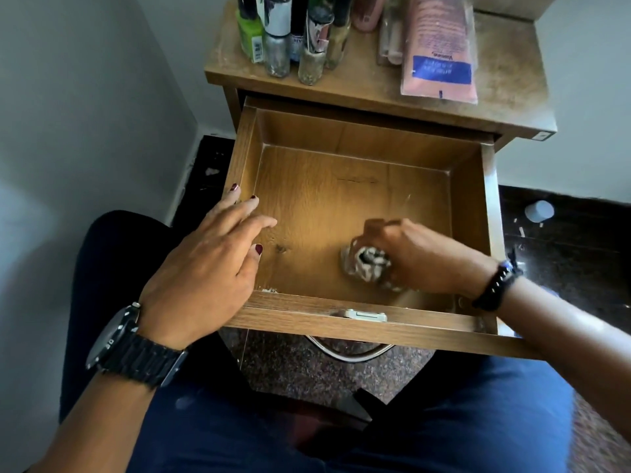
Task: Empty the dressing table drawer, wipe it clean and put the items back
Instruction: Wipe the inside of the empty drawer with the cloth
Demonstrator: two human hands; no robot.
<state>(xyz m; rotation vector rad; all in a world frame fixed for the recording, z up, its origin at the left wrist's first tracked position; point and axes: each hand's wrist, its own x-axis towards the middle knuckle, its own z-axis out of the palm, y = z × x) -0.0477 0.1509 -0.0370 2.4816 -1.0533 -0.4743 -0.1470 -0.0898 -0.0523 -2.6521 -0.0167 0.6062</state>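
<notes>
The emptied drawer (341,206) is steadied at its left wall by the relaxed left hand (208,264) – so a bunched cloth (370,262), clenched in the right hand (420,257), can be scrubbed over the floor

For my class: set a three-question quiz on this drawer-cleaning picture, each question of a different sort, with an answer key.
1. True or false: the drawer still holds bottles.
2. Which hand grips the crumpled cloth? A left hand B right hand C neither
3. Fill in: the pink tube lies on the table ____.

Key: 1 false, the bottles stand on the table top; 2 B; 3 top.
</notes>
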